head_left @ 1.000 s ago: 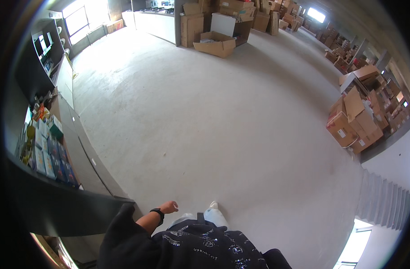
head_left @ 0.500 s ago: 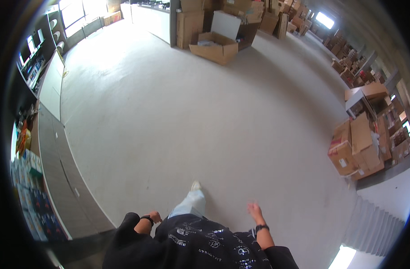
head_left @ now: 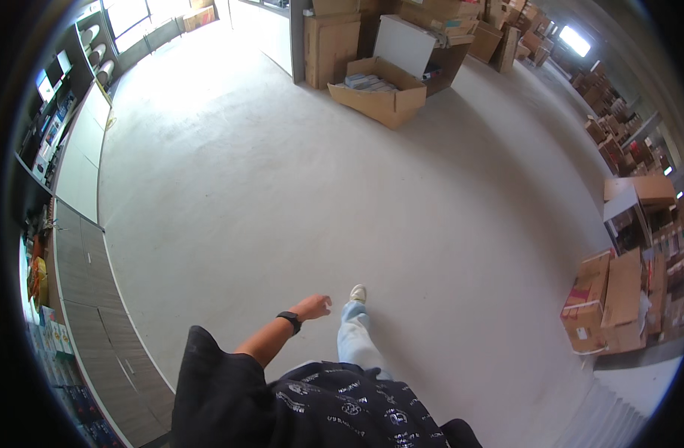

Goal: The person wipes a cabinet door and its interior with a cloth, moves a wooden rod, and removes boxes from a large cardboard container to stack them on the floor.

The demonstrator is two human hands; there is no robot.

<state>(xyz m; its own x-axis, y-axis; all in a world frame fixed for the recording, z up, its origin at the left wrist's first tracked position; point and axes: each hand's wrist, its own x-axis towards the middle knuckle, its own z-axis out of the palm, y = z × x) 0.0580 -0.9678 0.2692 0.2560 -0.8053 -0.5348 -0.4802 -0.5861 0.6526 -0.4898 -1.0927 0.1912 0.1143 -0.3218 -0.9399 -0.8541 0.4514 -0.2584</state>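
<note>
My left hand (head_left: 312, 307) swings out in front of my body above the concrete floor (head_left: 282, 201). Its fingers are loosely bent and a little apart, and nothing shows in them. A dark watch (head_left: 289, 322) is strapped round that wrist. My right hand is out of sight; only a bit of the black sleeve (head_left: 460, 433) on that side shows. One foot in a pale shoe (head_left: 358, 293) is stepped forward beneath light-blue trousers (head_left: 357, 340).
Along the left runs a low grey cabinet (head_left: 95, 313) with goods on top. An open carton (head_left: 383, 97) holding small packs stands ahead, beside taller cartons (head_left: 330, 52). More cardboard boxes (head_left: 599, 302) are piled at the right, near a white corrugated surface (head_left: 603, 407).
My left hand has swung forward and to the right, away from my side. The right hand has dropped out of view. The boxes and cabinet have shifted in the picture as I walk.
</note>
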